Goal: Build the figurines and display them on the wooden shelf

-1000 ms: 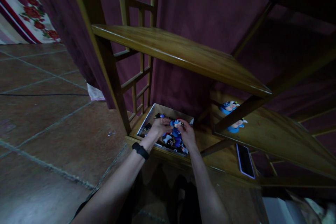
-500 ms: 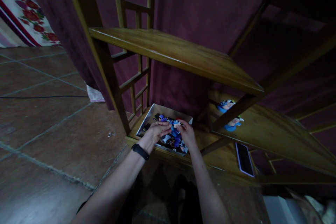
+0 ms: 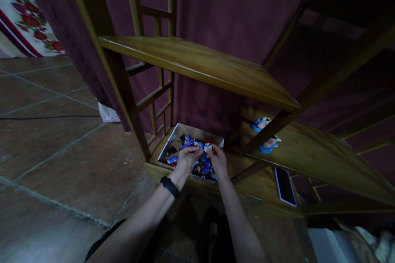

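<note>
A shallow box (image 3: 173,138) full of several small blue and dark toy figures sits on the bottom board of a wooden shelf unit. Both of my hands are over it. My left hand (image 3: 188,158), with a black band on its wrist, pinches a small blue figure (image 3: 204,148) together with my right hand (image 3: 217,159); the fingers of both are closed on it. Two blue and white figures (image 3: 264,134) stand on the middle shelf to the right.
A phone (image 3: 284,181) lies flat on the bottom board to the right of the box. A wide wooden shelf (image 3: 197,64) juts out above my hands. Behind is a dark red wall; tiled floor (image 3: 61,160) spreads to the left.
The view has drifted slightly right and down. My hands have come closer together over the box and still pinch the small blue figure between them.
</note>
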{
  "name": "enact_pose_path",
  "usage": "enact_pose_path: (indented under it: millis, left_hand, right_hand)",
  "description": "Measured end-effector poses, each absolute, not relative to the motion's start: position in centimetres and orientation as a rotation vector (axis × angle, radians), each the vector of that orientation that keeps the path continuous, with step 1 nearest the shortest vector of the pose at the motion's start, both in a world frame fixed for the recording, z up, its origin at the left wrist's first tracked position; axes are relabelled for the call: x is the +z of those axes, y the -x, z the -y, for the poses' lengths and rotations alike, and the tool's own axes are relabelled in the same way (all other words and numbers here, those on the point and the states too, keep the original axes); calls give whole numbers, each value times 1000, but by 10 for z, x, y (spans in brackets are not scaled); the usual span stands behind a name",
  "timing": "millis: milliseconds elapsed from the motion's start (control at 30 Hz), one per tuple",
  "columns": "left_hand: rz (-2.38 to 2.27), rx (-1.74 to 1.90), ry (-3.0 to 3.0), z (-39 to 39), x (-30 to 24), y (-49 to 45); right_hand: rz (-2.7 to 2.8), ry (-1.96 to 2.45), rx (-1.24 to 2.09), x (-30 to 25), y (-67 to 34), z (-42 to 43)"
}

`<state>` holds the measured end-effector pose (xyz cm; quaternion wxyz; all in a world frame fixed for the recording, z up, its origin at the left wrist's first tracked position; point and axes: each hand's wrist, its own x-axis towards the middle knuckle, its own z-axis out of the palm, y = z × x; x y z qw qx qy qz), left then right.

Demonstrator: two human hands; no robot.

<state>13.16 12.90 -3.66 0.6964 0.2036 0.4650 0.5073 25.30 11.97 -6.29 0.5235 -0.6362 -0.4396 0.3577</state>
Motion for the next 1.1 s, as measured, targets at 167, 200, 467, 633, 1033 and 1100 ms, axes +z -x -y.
enact_pose_path:
  millis: [167,200,467,633,1033,1100]
  left_hand:
    - [-975,1038,-443,-133,-35,-119]
    - [-961,1017,-440,-133,-35,-117]
    - [-906,853,-413,-139,-33,-101]
    - [-911,922,-389,-135,-36,-108]
    - [-903,1239,-377,-117,-40,-139]
    - [-906,1278,-393,-115,-42,-140]
  right_hand:
    - [1167,1427,915,-56,-258,-117]
    - [1197,1406,931,-53,-259,-116]
    - [1356,1357,925,-34,-261,-106]
    - [1422,1352,807,-30,-260,-104]
    - [1220,1444,751,-36,-254,-108]
    - [1227,1442,747,-38,-252,-109]
